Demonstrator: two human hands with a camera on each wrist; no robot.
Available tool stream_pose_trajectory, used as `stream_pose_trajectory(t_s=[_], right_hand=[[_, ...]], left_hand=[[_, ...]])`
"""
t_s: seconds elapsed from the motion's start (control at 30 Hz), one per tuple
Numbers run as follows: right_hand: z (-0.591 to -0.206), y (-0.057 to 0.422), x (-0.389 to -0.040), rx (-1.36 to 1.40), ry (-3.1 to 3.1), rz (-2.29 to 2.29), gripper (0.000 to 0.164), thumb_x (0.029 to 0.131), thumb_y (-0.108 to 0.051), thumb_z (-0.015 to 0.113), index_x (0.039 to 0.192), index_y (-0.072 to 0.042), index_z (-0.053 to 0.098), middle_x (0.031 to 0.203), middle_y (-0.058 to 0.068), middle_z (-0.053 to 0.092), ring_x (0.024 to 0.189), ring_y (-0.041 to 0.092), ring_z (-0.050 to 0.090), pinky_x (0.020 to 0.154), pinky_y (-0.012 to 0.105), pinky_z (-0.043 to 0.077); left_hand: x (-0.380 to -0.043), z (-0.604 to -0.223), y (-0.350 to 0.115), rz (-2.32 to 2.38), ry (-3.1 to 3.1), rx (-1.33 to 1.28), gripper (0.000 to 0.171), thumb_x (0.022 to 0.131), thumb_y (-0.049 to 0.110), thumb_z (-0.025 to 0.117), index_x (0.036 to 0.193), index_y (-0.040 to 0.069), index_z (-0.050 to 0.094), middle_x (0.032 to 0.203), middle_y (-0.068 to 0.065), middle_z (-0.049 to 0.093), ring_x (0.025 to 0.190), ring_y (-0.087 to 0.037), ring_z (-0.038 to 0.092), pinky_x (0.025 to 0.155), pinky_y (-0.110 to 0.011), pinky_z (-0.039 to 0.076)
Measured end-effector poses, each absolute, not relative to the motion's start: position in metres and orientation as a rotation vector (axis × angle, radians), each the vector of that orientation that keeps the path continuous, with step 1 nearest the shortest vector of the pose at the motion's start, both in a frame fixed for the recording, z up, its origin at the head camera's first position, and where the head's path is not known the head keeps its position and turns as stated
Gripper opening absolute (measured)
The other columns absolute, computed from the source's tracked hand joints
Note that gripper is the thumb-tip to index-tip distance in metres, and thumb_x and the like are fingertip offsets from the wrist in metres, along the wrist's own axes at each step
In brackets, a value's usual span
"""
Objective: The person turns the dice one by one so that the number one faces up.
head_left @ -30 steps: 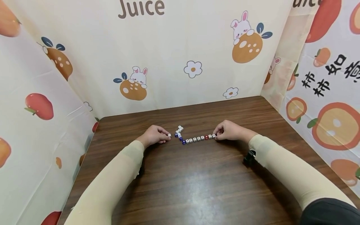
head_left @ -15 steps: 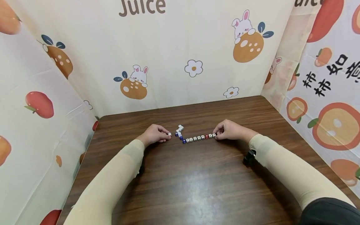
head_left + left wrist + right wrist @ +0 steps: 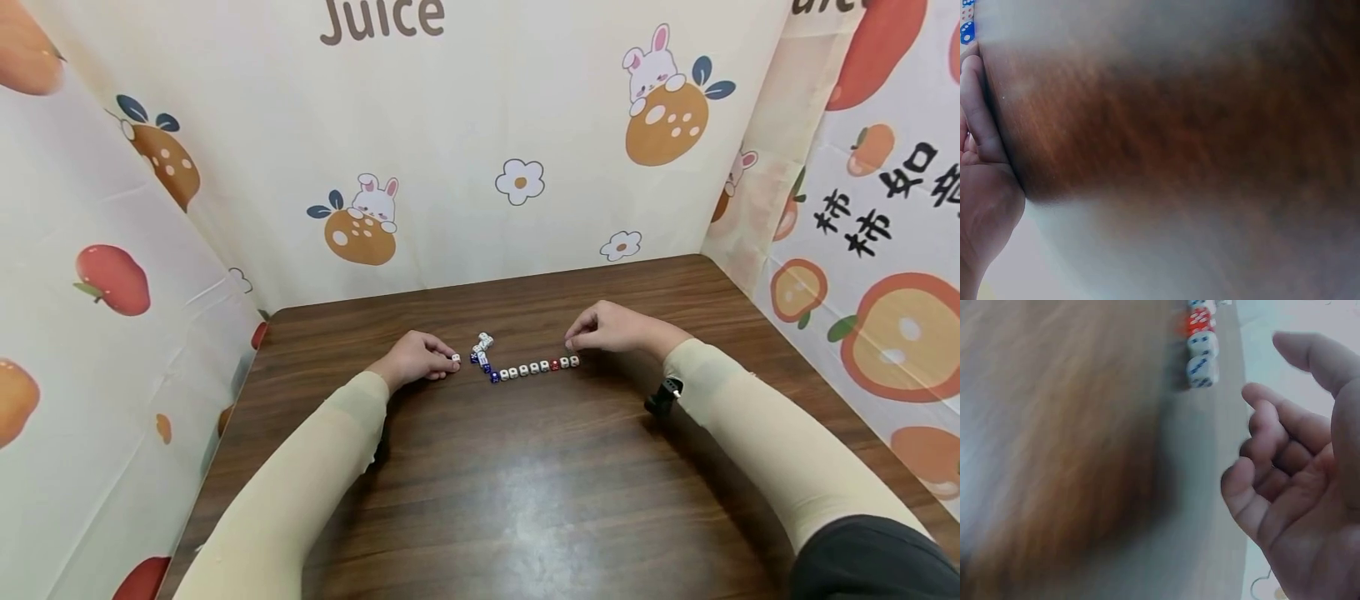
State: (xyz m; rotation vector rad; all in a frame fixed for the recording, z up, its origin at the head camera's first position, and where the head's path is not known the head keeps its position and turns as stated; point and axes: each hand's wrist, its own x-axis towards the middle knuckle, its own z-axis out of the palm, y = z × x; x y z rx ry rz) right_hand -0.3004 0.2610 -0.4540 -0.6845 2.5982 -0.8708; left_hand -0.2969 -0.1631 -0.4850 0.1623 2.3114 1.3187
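My left hand (image 3: 415,358) pinches a white die (image 3: 456,357) between thumb and fingers, left of the other dice. In the left wrist view only part of that hand shows, beside a blue die (image 3: 967,31). A row of dice runs across the tabletop, mostly white, with a red die (image 3: 554,365) near its right end and a blue die (image 3: 494,377) at its left. My right hand (image 3: 611,327) hovers just above and behind the last white die (image 3: 574,361). Its thumb and forefinger are apart in the right wrist view, holding nothing, clear of the white end die (image 3: 1202,370).
A small cluster of white and blue dice (image 3: 482,348) lies behind the row's left end. The brown wooden table (image 3: 480,483) meets a printed back cloth (image 3: 450,125), with more printed cloth on both sides.
My right hand has let go of the white die at the row's right end and moved up and back from it. The left hand keeps its pinch, nearly still. The view shifts slightly.
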Motion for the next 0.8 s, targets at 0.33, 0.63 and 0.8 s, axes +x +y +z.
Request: stream_pose_trajectory(t_s=[0.33,0.63,0.8], right_hand=[[-0.443,0.193,-0.294,-0.761,2.681,-0.898,0.016,0.107,-0.022,0.077,0.107,-0.011,0.089,0.103,0.001,0.087,0.093,0.011,0.073,0.090,0.033,0.061],[-0.446,0.134,-0.290,-0.805,2.633,-0.821,0.017,0.107,-0.025,0.077,0.097,-0.016,0.088,0.091,-0.005,0.083,0.077,0.007,0.065,0.075,0.026,0.056],[-0.454,0.119,-0.293,-0.793,2.620,-0.768,0.017,0.106,-0.024,0.079,0.093,-0.016,0.087,0.093,-0.005,0.083,0.080,0.007,0.066,0.077,0.026,0.056]], left_hand=[[-0.295,-0.484,-0.162,1.314,2.321,0.173,0.021,0.096,0.015,0.093,0.113,0.005,0.087,0.095,-0.002,0.084,0.074,-0.005,0.071,0.069,-0.021,0.063],[-0.294,-0.482,-0.161,1.333,2.311,0.167,0.019,0.097,0.013,0.091,0.112,0.003,0.086,0.094,-0.002,0.084,0.074,-0.006,0.071,0.068,-0.021,0.063],[-0.294,-0.482,-0.161,1.344,2.298,0.156,0.018,0.097,0.013,0.091,0.111,0.003,0.086,0.092,-0.001,0.084,0.073,-0.006,0.071,0.068,-0.021,0.063]])
